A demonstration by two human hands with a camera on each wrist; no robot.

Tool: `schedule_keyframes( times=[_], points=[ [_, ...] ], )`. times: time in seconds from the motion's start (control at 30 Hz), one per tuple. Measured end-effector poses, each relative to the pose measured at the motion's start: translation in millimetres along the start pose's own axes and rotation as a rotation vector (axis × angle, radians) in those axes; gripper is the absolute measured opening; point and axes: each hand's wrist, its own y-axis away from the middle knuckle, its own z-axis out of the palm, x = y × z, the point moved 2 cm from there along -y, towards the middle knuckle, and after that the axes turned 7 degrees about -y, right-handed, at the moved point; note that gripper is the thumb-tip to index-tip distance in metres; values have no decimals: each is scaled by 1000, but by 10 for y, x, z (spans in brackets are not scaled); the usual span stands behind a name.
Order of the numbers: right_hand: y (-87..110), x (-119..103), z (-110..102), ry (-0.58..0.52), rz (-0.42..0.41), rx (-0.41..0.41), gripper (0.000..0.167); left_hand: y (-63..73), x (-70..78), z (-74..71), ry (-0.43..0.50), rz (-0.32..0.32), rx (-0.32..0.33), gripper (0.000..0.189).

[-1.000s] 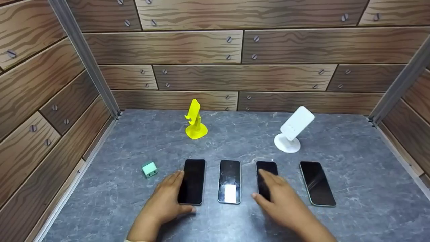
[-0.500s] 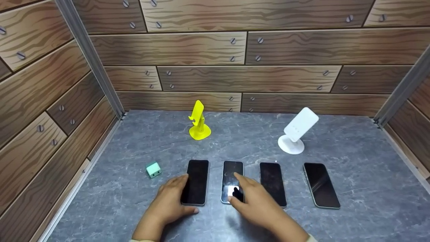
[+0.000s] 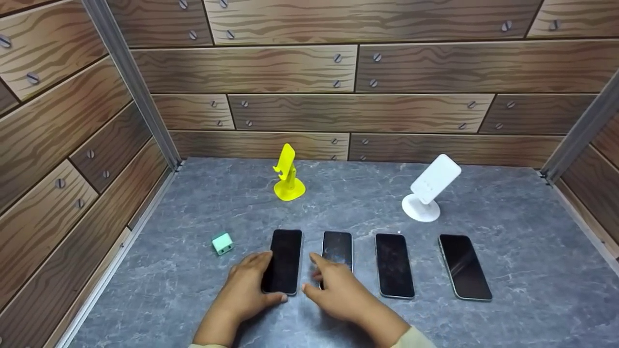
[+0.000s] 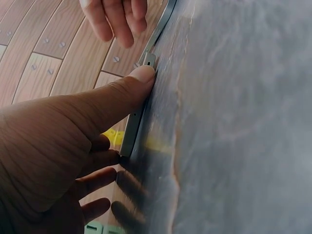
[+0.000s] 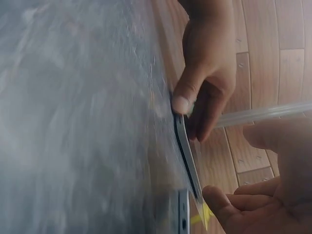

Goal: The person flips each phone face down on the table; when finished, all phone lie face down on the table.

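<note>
Four-sided dark screens mark a row of several smartphones on the grey table. My left hand (image 3: 246, 282) holds the leftmost smartphone (image 3: 285, 258), fingers along its left side and thumb at its bottom edge. In the left wrist view the thumb presses the end of that smartphone (image 4: 131, 134). My right hand (image 3: 338, 290) hovers with loosely extended fingers over the second smartphone (image 3: 338, 245), hiding its lower part. Its fingertips point toward the held smartphone, apart from it in the head view. In the right wrist view my right hand (image 5: 268, 195) has nothing in its fingers.
Two more smartphones, one black (image 3: 395, 266) and one with a pale green edge (image 3: 465, 267), lie to the right. Behind stand a yellow phone stand (image 3: 288, 181) and a white phone stand (image 3: 430, 186). A mint-green cube-shaped block (image 3: 223, 243) sits left. Wood-patterned walls (image 3: 290, 111) enclose the table.
My right hand has moved left, from the third smartphone across the second toward the leftmost one. My left hand stays at the leftmost smartphone. The head view has shifted slightly.
</note>
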Motion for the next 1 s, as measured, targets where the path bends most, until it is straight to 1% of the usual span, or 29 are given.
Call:
schedule_keyframes(
  times=[0.2,0.3,0.4,0.47,0.63,0.87,1.0],
  points=[
    [-90,-48,126,-130,66,-59,79,9,-10,12,-20,19,11,102],
    [-109,-46,181,-189,93,-69,78,11,-13,22,-44,30,28,100],
    [-127,-43,217,-233,121,-50,76,5,-11,17,-76,33,38,98],
    [-137,-44,241,-261,120,-22,73,-1,-13,11,-93,31,41,98],
    [-168,-66,282,-323,138,25,70,-8,-21,3,-94,24,48,97],
    [-157,-127,324,-403,187,36,80,-9,-20,6,-78,36,60,96],
    [-152,-146,346,-466,192,61,82,-2,-31,8,-71,43,77,96]
  ],
)
